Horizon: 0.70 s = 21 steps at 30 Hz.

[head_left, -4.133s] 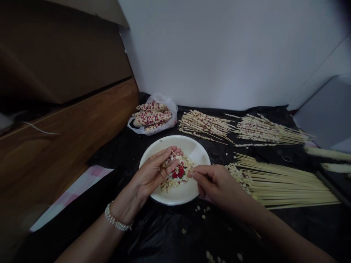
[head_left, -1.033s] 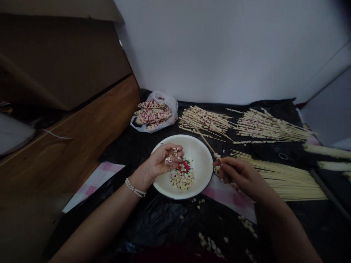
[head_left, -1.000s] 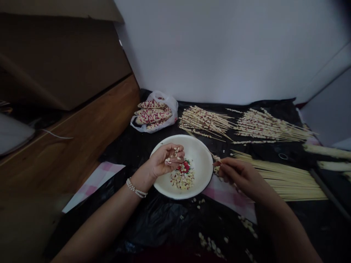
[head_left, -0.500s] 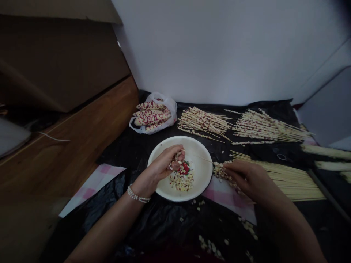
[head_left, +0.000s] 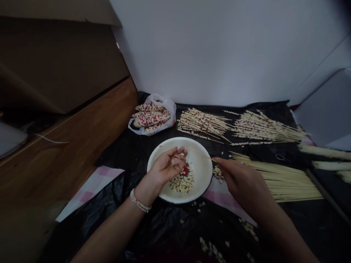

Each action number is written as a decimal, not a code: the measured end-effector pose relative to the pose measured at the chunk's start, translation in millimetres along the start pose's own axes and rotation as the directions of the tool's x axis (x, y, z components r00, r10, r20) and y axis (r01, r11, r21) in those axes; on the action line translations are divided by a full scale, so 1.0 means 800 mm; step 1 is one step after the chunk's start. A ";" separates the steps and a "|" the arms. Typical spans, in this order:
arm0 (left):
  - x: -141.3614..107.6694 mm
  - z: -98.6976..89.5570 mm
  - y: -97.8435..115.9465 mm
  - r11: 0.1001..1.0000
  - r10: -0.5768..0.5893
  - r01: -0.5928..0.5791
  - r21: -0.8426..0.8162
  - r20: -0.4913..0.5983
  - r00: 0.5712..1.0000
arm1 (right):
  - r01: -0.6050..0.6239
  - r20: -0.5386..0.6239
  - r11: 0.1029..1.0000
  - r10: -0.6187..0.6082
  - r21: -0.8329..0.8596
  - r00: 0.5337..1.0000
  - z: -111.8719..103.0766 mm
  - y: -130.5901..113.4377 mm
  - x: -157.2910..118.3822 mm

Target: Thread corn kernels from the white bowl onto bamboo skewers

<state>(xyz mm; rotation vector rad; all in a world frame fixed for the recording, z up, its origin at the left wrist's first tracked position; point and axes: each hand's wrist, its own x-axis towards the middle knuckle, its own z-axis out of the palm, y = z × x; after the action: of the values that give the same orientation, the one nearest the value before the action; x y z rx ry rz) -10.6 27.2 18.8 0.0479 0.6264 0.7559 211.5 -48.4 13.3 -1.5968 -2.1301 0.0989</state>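
Over a white bowl (head_left: pixel 201 182), my left hand (head_left: pixel 168 166) is cupped palm up, its fingers curled around some corn kernels. Loose kernels (head_left: pixel 182 182) lie in the bowl beneath it, near a red printed flower. My right hand (head_left: pixel 236 173) is at the bowl's right rim, thumb and fingers pinched on a thin skewer (head_left: pixel 207 157). The skewer's tip points left over the bowl and is faint. More kernels (head_left: pixel 218 173) show beside the rim, under my right hand.
Speckled corn cobs (head_left: pixel 152 118) fill a plastic bag behind the bowl. Two piles of kernel-threaded skewers (head_left: pixel 203 122) lie at the back. Bare skewers (head_left: pixel 293 182) and pale cobs (head_left: pixel 326 151) are at right. Scattered kernels (head_left: pixel 211 248) dot the black sheet (head_left: pixel 164 226) in front.
My left hand has turned its palm further up and its fingers have loosened. My right hand has shifted slightly left, and the cluster of kernels by its fingers now appears smaller.
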 end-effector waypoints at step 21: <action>-0.003 -0.014 -0.002 0.931 0.226 -0.218 0.291 0.005 0.974 | 0.036 0.168 0.981 -0.068 0.188 0.983 -0.039 -0.011 0.050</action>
<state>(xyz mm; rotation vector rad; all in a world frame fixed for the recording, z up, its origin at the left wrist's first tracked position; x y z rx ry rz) -16.8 22.7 10.3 0.3848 0.7650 0.8792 208.4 -21.0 56.8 -1.4701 -2.2190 0.4209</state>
